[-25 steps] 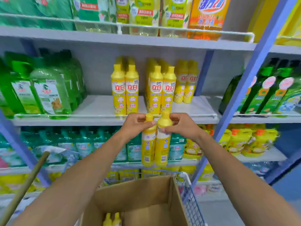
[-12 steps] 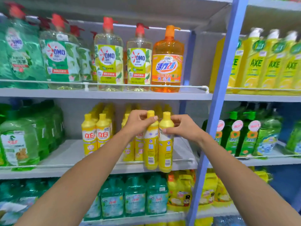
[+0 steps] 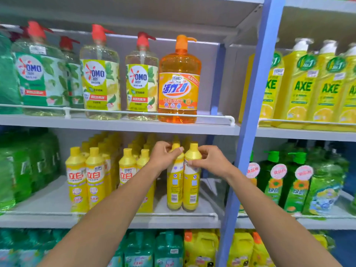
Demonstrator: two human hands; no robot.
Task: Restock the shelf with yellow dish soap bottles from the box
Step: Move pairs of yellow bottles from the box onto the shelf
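With left hand (image 3: 163, 157) gripping one bottle (image 3: 175, 182) and right hand (image 3: 209, 160) gripping another (image 3: 191, 182), set both flat on shelf (image 3: 48, 207), labels turned forward, behind rail (image 3: 173, 214).

Left hand (image 3: 163, 157) grips one yellow dish soap bottle (image 3: 175, 189), right hand (image 3: 210, 160) a second bottle (image 3: 191, 189), upright, touching, near the shelf (image 3: 48, 207) front edge.

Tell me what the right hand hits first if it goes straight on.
The right hand grips a yellow bottle by its neck. Going straight into the shelf, it would likely meet the yellow bottles standing behind first, though the gap is hard to judge.
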